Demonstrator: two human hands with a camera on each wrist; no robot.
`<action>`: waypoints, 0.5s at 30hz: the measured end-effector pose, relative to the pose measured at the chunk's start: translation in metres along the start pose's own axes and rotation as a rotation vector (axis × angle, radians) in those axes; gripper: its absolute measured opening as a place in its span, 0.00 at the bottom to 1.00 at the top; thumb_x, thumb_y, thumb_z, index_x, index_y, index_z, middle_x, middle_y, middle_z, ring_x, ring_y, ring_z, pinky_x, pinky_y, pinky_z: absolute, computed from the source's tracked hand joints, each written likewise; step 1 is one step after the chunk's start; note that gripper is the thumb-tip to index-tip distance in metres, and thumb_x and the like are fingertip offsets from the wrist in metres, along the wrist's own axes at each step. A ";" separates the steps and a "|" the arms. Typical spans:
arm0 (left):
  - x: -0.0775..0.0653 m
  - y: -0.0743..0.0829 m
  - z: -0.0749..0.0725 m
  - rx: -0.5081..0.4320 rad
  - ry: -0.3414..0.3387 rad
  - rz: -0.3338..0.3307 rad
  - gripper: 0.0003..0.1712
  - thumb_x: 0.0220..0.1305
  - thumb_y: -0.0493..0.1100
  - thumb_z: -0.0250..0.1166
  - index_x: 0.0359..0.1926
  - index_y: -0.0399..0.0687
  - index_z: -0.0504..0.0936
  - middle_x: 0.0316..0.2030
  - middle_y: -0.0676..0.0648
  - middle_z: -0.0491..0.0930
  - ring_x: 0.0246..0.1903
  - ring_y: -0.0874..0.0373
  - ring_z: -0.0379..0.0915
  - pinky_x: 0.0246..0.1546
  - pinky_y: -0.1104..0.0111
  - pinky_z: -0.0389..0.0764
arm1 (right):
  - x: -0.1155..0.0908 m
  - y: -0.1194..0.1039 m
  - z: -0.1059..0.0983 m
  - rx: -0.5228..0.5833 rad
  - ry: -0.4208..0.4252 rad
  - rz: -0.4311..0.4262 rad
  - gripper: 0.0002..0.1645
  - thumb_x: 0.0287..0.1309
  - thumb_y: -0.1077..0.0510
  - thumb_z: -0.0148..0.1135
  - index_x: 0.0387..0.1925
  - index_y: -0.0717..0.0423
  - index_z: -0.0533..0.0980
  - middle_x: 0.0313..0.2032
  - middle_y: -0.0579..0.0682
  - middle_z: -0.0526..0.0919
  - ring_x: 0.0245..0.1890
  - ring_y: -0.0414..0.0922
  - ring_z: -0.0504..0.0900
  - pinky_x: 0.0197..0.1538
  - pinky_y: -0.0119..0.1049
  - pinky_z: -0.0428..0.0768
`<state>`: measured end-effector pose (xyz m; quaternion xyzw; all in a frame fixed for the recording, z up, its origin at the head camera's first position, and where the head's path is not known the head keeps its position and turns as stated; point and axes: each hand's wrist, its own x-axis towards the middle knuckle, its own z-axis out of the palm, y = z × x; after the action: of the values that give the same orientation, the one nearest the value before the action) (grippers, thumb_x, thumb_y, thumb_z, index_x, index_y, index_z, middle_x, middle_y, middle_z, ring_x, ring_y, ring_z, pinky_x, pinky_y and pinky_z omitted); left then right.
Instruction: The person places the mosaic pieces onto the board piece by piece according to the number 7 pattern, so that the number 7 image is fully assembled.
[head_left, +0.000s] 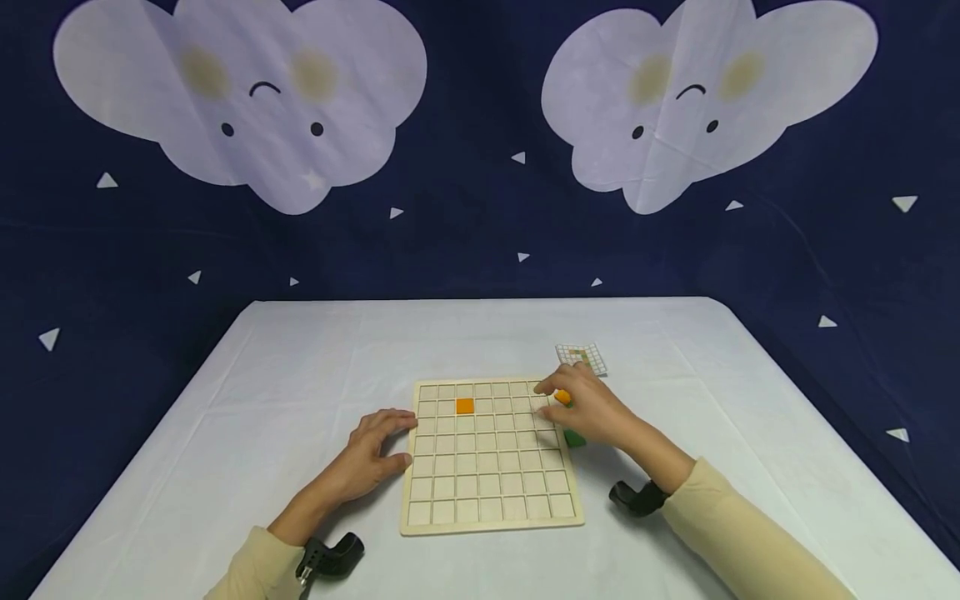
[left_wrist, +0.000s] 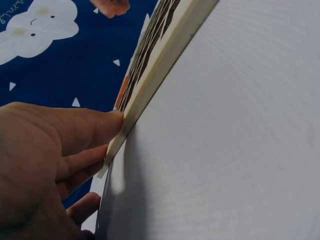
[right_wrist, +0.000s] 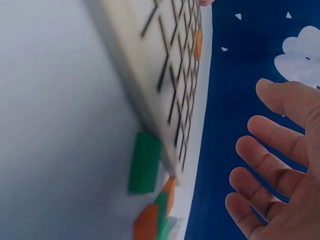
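Observation:
A wooden grid board (head_left: 487,492) lies on the white table, with one orange tile (head_left: 465,406) set in its second row. My left hand (head_left: 396,439) rests against the board's left edge, and in the left wrist view its thumb (left_wrist: 107,125) presses the board's side (left_wrist: 165,65). My right hand (head_left: 553,395) hovers over the board's far right corner with its fingers (right_wrist: 265,160) spread and holding nothing. Under and beside it lie loose pieces: an orange piece (head_left: 562,397), a green block (head_left: 575,438), the same green block (right_wrist: 145,162) and orange pieces (right_wrist: 147,222) in the right wrist view.
A small printed grid card (head_left: 581,357) lies just beyond the board's far right corner. The white tablecloth (head_left: 300,375) stretches wide on both sides. A dark blue cloud-print backdrop (head_left: 465,208) hangs behind the table.

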<state>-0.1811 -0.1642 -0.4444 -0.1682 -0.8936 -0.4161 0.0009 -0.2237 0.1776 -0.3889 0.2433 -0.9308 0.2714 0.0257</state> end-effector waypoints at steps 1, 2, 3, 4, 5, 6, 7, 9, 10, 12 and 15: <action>0.000 0.000 0.000 0.000 0.002 0.001 0.27 0.52 0.35 0.67 0.56 0.42 0.76 0.60 0.47 0.70 0.65 0.45 0.53 0.60 0.50 0.47 | -0.001 0.002 0.000 -0.001 0.002 -0.006 0.19 0.53 0.52 0.66 0.46 0.54 0.80 0.45 0.48 0.80 0.49 0.49 0.70 0.65 0.60 0.61; 0.000 0.000 0.000 0.000 0.004 0.003 0.27 0.52 0.35 0.67 0.56 0.42 0.76 0.60 0.47 0.70 0.65 0.45 0.53 0.60 0.50 0.47 | -0.003 0.004 0.001 -0.007 0.005 -0.011 0.18 0.53 0.53 0.66 0.46 0.55 0.80 0.45 0.48 0.80 0.50 0.49 0.71 0.66 0.61 0.60; 0.000 0.000 0.000 0.001 0.005 0.006 0.27 0.52 0.35 0.68 0.56 0.42 0.76 0.60 0.47 0.70 0.65 0.45 0.53 0.60 0.50 0.48 | -0.004 0.006 0.002 -0.014 0.007 -0.014 0.18 0.53 0.53 0.66 0.46 0.55 0.80 0.45 0.48 0.80 0.51 0.51 0.71 0.66 0.61 0.60; 0.000 0.000 0.000 0.003 0.007 0.010 0.27 0.52 0.35 0.68 0.56 0.42 0.76 0.60 0.46 0.70 0.64 0.45 0.53 0.60 0.50 0.48 | -0.006 0.008 0.002 -0.020 0.008 -0.018 0.18 0.54 0.53 0.66 0.45 0.55 0.80 0.45 0.49 0.80 0.52 0.52 0.72 0.65 0.61 0.60; 0.000 0.000 0.000 0.004 0.007 0.013 0.27 0.52 0.35 0.68 0.56 0.42 0.76 0.60 0.46 0.70 0.64 0.45 0.53 0.60 0.50 0.48 | -0.007 0.010 0.003 -0.021 0.009 -0.019 0.17 0.54 0.53 0.65 0.45 0.55 0.80 0.45 0.49 0.80 0.53 0.53 0.72 0.67 0.62 0.56; 0.000 0.000 0.001 0.007 0.007 0.017 0.27 0.52 0.35 0.68 0.56 0.42 0.76 0.60 0.46 0.71 0.64 0.45 0.53 0.60 0.50 0.48 | -0.009 0.011 0.003 -0.021 0.010 -0.020 0.17 0.54 0.53 0.66 0.45 0.55 0.80 0.44 0.49 0.80 0.54 0.54 0.73 0.68 0.62 0.54; 0.000 0.000 0.000 0.009 0.007 0.018 0.27 0.52 0.35 0.68 0.56 0.42 0.76 0.60 0.46 0.71 0.64 0.44 0.53 0.60 0.49 0.48 | -0.010 0.013 0.004 -0.025 0.013 -0.016 0.17 0.53 0.53 0.66 0.44 0.55 0.80 0.44 0.49 0.81 0.53 0.54 0.73 0.68 0.61 0.55; 0.000 0.000 0.000 0.009 0.008 0.015 0.26 0.52 0.35 0.68 0.55 0.43 0.76 0.60 0.47 0.71 0.64 0.44 0.53 0.60 0.49 0.48 | -0.014 0.015 0.005 -0.035 0.018 -0.009 0.16 0.53 0.53 0.66 0.44 0.55 0.80 0.44 0.49 0.81 0.54 0.54 0.73 0.68 0.60 0.55; 0.000 0.000 0.000 0.007 0.008 0.014 0.26 0.52 0.35 0.67 0.55 0.43 0.76 0.60 0.47 0.71 0.65 0.44 0.53 0.60 0.49 0.48 | -0.015 0.016 0.005 -0.039 0.019 -0.007 0.16 0.53 0.53 0.66 0.44 0.55 0.80 0.45 0.49 0.81 0.52 0.53 0.73 0.68 0.60 0.56; 0.000 0.000 0.000 0.011 0.007 0.012 0.26 0.53 0.35 0.67 0.56 0.43 0.76 0.60 0.47 0.70 0.65 0.44 0.53 0.60 0.49 0.48 | -0.018 0.017 0.005 -0.046 0.018 0.007 0.16 0.52 0.53 0.66 0.43 0.55 0.81 0.44 0.48 0.80 0.50 0.51 0.72 0.65 0.58 0.61; 0.000 0.001 0.000 0.014 0.005 0.005 0.27 0.53 0.36 0.67 0.56 0.43 0.76 0.61 0.47 0.70 0.65 0.45 0.53 0.60 0.49 0.48 | -0.022 0.020 0.005 -0.065 0.013 0.023 0.16 0.51 0.53 0.67 0.43 0.54 0.81 0.44 0.47 0.80 0.48 0.49 0.71 0.60 0.55 0.67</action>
<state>-0.1807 -0.1643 -0.4437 -0.1697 -0.8961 -0.4100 0.0053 -0.2129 0.1994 -0.4071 0.2298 -0.9418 0.2429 0.0365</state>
